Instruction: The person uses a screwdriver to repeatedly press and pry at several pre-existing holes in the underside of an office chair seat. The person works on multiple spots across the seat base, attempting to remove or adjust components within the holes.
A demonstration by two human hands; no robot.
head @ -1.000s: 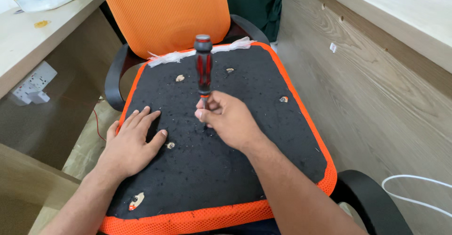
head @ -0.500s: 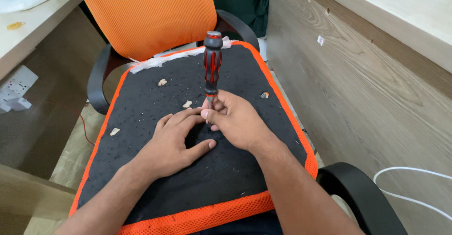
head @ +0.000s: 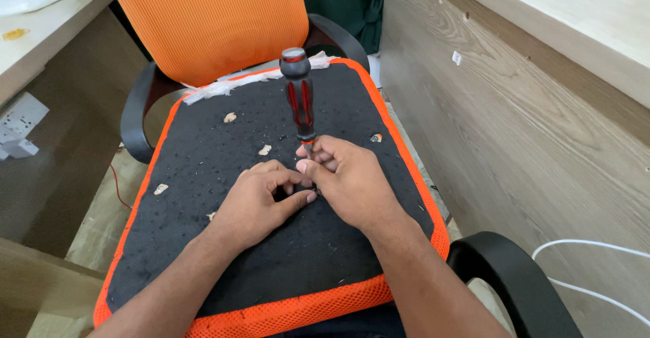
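Wood-grain desk panels (head: pixel 514 108) flank an orange office chair whose black seat underside (head: pixel 223 263), edged in orange mesh, faces up toward the camera. A person's right hand (head: pixel 349 182) pinches the metal shank of a screwdriver (head: pixel 298 94), standing upright near the middle of the seat, its red-and-black handle topped by a dark rounded cap. The left hand (head: pixel 261 202) rests curled beside the tip, fingers closed around something too small to make out. Pale blobs of glue or foam (head: pixel 264 150) dot the fabric, and a black armrest (head: pixel 514 277) sits at lower right. With the grip so low on the shank, the tall tool could tip or slip off its seating and jab the left fingers just beside it.
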